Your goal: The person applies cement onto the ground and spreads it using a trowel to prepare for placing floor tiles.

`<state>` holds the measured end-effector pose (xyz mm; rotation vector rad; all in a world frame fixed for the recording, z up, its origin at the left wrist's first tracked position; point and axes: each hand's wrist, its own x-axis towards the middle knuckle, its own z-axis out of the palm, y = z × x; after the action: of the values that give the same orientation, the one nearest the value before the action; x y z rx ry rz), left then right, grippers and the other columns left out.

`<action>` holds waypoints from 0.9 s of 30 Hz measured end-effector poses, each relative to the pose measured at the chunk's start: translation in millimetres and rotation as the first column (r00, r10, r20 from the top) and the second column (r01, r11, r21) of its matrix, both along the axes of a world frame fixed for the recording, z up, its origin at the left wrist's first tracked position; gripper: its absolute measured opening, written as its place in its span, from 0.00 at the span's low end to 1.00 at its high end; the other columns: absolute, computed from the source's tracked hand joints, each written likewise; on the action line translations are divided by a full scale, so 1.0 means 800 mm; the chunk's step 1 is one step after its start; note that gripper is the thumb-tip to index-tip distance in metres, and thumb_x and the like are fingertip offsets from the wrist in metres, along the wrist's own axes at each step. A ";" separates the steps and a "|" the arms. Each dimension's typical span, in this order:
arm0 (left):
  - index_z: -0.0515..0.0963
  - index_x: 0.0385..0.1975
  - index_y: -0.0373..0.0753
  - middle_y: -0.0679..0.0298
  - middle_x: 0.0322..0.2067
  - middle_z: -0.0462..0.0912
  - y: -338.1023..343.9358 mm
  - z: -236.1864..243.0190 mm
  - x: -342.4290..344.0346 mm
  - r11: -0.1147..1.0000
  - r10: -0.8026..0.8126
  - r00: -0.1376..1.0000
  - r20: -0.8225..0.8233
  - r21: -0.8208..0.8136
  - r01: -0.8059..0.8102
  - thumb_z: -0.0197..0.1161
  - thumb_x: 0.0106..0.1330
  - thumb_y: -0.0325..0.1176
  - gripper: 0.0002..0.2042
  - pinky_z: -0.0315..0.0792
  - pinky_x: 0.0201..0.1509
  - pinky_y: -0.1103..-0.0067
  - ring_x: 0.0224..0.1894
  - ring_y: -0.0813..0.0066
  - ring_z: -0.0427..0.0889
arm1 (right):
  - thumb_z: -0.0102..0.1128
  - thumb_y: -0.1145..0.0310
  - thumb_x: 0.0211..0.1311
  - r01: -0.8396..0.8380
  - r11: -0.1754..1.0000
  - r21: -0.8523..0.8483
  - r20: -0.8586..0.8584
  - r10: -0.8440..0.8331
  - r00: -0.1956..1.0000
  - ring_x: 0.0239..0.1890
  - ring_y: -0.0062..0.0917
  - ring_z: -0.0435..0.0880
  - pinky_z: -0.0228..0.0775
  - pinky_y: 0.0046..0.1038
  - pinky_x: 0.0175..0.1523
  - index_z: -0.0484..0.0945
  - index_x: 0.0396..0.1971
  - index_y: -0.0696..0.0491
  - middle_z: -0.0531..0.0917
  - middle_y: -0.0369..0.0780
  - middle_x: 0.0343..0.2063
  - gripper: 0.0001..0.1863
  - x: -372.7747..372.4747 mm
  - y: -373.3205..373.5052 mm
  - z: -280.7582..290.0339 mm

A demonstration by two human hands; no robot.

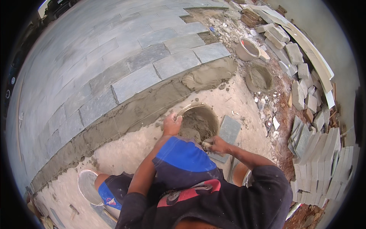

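Covering the upper left, the paving [141, 82] lies in staggered rows of grey slabs. Along its near edge runs a strip of mortar [139, 110], rough on top, with a smoother mound at its right end. Over on the right, stone blocks [316, 164] stand packed in a stack. The bucket [212, 119] is on the pale ground just in front of the person, near the strip, with grey mix [196, 121] inside. Just right of it lies a loose slab [231, 128], the person's right arm crossing its near part. The left hand [172, 124] grasps the bucket's left rim, fingers bent over it. At the bucket's near right side is the right hand [217, 145], its fingers curled; I cannot tell whether they clasp the rim or something else.
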<state>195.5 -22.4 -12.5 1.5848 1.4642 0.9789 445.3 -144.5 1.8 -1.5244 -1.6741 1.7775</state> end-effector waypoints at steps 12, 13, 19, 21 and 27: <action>0.67 0.23 0.31 0.63 0.18 0.64 0.027 -0.038 -0.039 0.986 0.018 0.974 0.225 -0.165 0.020 0.57 0.61 0.37 0.14 0.63 0.31 0.72 0.25 0.77 0.63 | 0.62 0.69 0.58 0.289 0.956 0.051 -0.057 -0.286 0.957 0.25 0.15 0.77 0.69 0.21 0.31 0.79 0.45 0.58 0.79 0.32 0.27 0.15 0.049 0.048 0.095; 0.67 0.23 0.31 0.63 0.18 0.64 0.029 -0.038 -0.038 0.984 0.019 0.972 0.234 -0.175 0.022 0.57 0.61 0.37 0.14 0.63 0.31 0.72 0.25 0.77 0.62 | 0.62 0.69 0.57 0.312 0.943 0.118 -0.049 -0.308 0.950 0.26 0.14 0.77 0.69 0.21 0.31 0.79 0.45 0.58 0.79 0.32 0.27 0.16 0.057 0.062 0.100; 0.68 0.22 0.32 0.62 0.16 0.65 0.026 -0.027 -0.039 0.987 0.011 0.990 0.139 -0.161 0.011 0.58 0.61 0.38 0.15 0.62 0.29 0.72 0.23 0.77 0.62 | 0.63 0.65 0.54 0.057 0.603 0.796 0.281 -0.451 0.847 0.33 0.37 0.83 0.73 0.31 0.37 0.79 0.47 0.53 0.83 0.46 0.36 0.19 0.081 0.177 0.094; 0.68 0.22 0.33 0.63 0.16 0.65 0.029 -0.041 -0.046 0.980 0.021 0.993 0.117 -0.197 0.003 0.58 0.62 0.39 0.15 0.63 0.29 0.72 0.23 0.77 0.63 | 0.62 0.64 0.55 -0.077 0.603 0.794 0.496 -0.570 0.655 0.41 0.40 0.82 0.74 0.37 0.44 0.76 0.51 0.50 0.80 0.51 0.43 0.22 0.075 0.223 0.070; 0.66 0.21 0.33 0.63 0.16 0.64 0.023 -0.028 -0.030 0.978 0.041 0.984 0.173 -0.207 -0.004 0.58 0.62 0.38 0.15 0.62 0.29 0.72 0.22 0.76 0.63 | 0.60 0.63 0.52 -0.262 0.613 0.745 0.662 -0.631 0.405 0.50 0.47 0.78 0.72 0.45 0.51 0.72 0.52 0.49 0.75 0.52 0.52 0.25 0.104 0.310 0.011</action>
<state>171.3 -3.8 -35.2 1.3022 1.4140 0.9230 528.6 103.5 10.4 -2.1533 -2.0192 -0.2810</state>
